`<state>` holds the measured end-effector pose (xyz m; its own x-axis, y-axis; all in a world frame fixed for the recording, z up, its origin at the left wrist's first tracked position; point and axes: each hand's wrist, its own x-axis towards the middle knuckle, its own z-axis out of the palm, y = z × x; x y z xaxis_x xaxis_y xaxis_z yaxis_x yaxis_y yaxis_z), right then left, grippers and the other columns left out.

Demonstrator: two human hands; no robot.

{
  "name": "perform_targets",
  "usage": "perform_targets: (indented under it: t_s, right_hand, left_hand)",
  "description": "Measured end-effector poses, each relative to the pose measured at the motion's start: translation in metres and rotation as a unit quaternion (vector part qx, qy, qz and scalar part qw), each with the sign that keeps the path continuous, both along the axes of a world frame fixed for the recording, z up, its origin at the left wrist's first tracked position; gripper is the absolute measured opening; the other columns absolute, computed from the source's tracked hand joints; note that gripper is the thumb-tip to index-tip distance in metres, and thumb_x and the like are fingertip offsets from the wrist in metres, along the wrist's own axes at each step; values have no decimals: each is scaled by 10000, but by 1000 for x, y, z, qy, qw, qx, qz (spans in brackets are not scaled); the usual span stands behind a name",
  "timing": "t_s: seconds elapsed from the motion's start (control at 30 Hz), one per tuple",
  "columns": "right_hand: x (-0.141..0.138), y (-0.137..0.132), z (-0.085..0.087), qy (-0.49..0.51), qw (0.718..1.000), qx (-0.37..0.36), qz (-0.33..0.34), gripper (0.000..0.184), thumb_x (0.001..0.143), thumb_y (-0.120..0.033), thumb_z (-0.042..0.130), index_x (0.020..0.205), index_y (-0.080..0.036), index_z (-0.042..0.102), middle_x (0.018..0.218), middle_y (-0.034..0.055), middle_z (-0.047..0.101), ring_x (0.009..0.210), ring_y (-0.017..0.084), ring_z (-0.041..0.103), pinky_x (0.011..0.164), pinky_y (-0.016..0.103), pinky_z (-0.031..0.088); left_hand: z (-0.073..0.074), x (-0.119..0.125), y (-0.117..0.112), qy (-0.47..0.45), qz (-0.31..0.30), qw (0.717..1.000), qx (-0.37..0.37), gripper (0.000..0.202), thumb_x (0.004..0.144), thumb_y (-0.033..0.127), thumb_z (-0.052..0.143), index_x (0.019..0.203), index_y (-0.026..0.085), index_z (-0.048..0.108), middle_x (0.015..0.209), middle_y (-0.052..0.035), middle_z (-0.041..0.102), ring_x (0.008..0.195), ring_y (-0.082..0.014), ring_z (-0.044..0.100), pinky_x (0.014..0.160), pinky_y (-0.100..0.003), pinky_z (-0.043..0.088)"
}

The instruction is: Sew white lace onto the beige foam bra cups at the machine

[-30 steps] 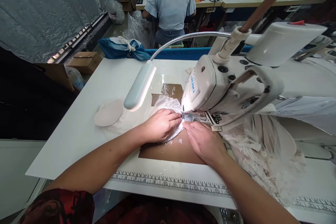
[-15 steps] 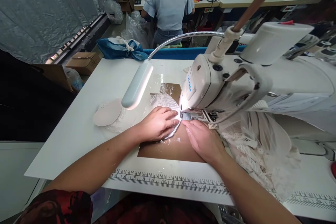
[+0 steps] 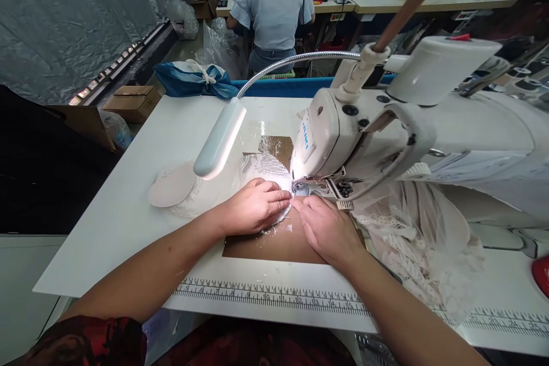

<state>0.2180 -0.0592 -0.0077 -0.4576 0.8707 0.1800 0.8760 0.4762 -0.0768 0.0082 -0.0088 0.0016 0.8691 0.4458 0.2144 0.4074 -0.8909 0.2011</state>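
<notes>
A white lace fabric piece point(image 3: 261, 167) with a rounded edge lies under the needle area of a white sewing machine point(image 3: 319, 137). My left hand point(image 3: 255, 206) rests over it from the left, fingers together and gripping its edge close to the presser foot. From the right, my right hand point(image 3: 326, 226) meets the same edge with thumb and forefinger closed at it; the exact pinch is small and partly hidden. Beneath both hands is a brown board point(image 3: 274, 249) with shiny clear tape on it. The needle itself is hard to make out.
Left on the white table point(image 3: 115, 206) lie round pale pieces point(image 3: 171, 186) with lace. A lamp point(image 3: 219, 138) on a bendy metal arm hangs above. Sheer lace fabric point(image 3: 420, 240) is heaped at right. A ruler strip point(image 3: 266, 295) runs along the front edge. A person point(image 3: 277, 11) sits ahead.
The lace piece has turned a little under the needle, its rounded edge now showing near the foot. My left fingertips have drawn together near the edge. The whole view has shifted slightly.
</notes>
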Motion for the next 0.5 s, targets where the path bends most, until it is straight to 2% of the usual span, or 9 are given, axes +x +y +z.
perform_targets:
  t_s: [0.13,0.33,0.5]
  right_hand:
    - [0,0,-1,9,1000,17,-6,395,847,-89,423,1143,-186,666,931,51,696,798,186,605,637,287,421]
    - [-1,0,-4,-4,999,21,-26,412,857,-106,424,1207,-167,633,973,79,703,875,208,608,694,300,434]
    - [-1,0,-4,-10,999,11,-34,410,877,-129,409,1217,-187,629,984,81,699,850,214,611,683,304,431]
  left_hand:
    - [1,4,-4,17,29,999,-9,339,952,247,440,1243,132,573,1295,-118,590,1116,-242,526,918,-398,417]
    - [1,8,-3,30,50,998,-10,357,948,268,436,1244,123,573,1316,-142,566,1119,-258,518,908,-420,424]
    - [2,5,1,5,41,999,-7,356,957,305,411,1212,142,598,1289,-133,584,1092,-256,539,897,-415,446]
